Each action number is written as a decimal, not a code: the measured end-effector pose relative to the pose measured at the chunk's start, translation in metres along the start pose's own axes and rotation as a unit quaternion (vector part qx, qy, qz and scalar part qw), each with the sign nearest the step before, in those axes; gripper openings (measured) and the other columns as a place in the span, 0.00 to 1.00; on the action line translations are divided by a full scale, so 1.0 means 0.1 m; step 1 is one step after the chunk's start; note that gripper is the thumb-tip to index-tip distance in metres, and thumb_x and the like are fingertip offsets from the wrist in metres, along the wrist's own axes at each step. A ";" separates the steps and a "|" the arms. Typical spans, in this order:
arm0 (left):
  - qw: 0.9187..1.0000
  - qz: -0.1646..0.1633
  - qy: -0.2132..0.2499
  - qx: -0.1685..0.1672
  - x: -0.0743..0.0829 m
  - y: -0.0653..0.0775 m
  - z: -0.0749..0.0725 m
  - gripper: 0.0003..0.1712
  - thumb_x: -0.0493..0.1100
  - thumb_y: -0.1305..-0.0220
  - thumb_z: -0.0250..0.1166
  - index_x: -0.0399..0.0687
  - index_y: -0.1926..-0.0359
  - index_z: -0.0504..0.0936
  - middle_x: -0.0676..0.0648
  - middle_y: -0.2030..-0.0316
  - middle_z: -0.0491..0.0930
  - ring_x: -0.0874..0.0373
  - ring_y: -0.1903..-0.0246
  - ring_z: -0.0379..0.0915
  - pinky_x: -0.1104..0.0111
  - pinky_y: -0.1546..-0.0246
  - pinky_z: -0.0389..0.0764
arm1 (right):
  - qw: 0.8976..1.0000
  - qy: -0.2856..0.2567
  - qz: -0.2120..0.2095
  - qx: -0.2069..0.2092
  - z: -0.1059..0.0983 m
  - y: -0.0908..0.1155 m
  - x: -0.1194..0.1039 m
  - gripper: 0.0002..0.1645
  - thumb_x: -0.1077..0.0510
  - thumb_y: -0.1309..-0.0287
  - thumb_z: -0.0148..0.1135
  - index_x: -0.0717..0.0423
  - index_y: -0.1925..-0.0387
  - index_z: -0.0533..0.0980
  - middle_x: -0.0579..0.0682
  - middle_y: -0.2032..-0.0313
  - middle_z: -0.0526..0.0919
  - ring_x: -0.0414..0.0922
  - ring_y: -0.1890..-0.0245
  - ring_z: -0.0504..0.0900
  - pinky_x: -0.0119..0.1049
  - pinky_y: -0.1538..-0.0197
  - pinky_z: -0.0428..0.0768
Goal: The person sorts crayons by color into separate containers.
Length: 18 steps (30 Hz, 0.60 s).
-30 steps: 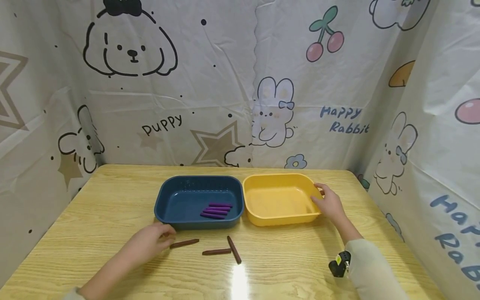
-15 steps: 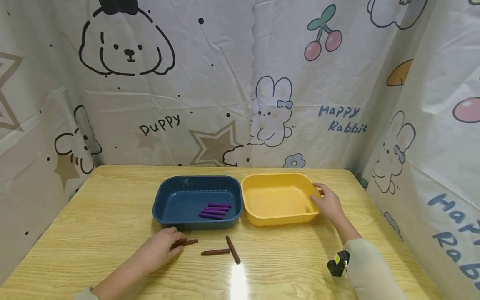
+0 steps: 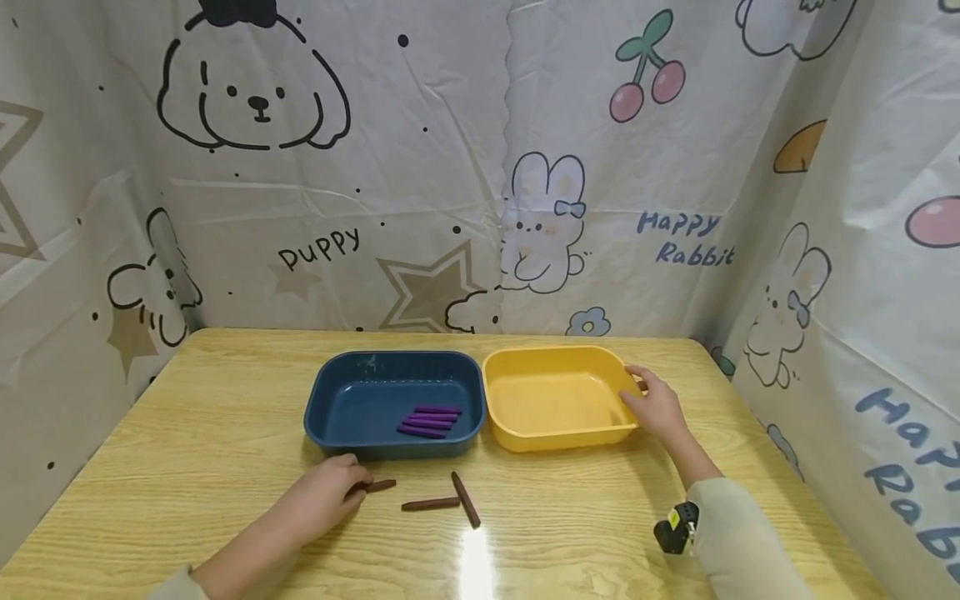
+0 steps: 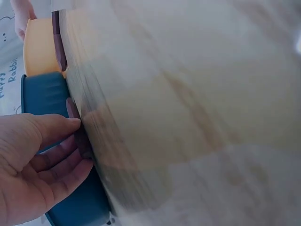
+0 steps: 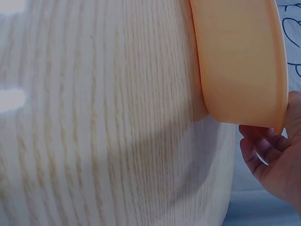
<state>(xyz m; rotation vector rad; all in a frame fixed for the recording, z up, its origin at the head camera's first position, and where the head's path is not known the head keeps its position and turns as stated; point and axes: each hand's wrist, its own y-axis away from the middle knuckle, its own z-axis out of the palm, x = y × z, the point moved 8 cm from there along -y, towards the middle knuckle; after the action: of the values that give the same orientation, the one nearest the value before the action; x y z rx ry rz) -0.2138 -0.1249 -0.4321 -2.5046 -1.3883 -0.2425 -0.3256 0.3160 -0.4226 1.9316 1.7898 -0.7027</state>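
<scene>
Here, pinching a crayon (image 3: 384, 485) in left fingers (image 4: 73, 177), near-parallel to blue tray (image 3: 393, 452) just beyond, gripping yellow tray (image 3: 562, 441) with right fingers (image 5: 250, 157).

At 4 o'clock, the person's right hand (image 5: 281, 165) grips an orange-yellow tray (image 5: 241, 61) at 2 o'clock by its rim (image 5: 283, 80), while a wood-grained table (image 5: 94, 127) spreads toward 9 o'clock, bearing 2 bright glare patches (image 5: 10, 100).

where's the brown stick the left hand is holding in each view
Head: the brown stick pokes out from the left hand, below and left of centre.
Left wrist: left of centre, pinched, with the blue tray behind it.
Right wrist: not in it.
Shared landmark: the yellow tray, gripped by the right hand.
</scene>
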 end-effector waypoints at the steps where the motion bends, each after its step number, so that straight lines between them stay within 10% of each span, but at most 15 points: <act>1: 1.000 0.002 0.001 -0.001 0.01 0.00 0.00 0.04 0.35 0.49 0.67 0.45 0.69 0.84 0.56 0.76 0.71 0.66 0.75 0.67 0.71 0.73 0.73 | 1.000 0.000 0.001 -0.001 0.00 0.00 0.00 0.31 0.59 0.38 0.54 0.63 0.35 0.61 0.71 0.48 0.72 0.62 0.51 0.74 0.46 0.56 0.80; 18: 0.998 0.053 0.031 -0.025 0.38 -0.09 -0.24 0.03 0.38 0.45 0.66 0.47 0.68 0.84 0.58 0.75 0.72 0.70 0.76 0.65 0.75 0.75 0.71 | 1.000 -0.002 0.002 0.002 0.01 0.00 0.02 0.31 0.58 0.38 0.54 0.63 0.35 0.61 0.71 0.49 0.73 0.61 0.52 0.75 0.44 0.57 0.80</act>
<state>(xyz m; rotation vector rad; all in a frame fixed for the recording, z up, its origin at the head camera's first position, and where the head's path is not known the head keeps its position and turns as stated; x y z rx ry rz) -0.2016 -0.0975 -0.3978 -2.5796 -1.2353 -0.3336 -0.3257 0.3169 -0.4245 1.9341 1.7825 -0.7099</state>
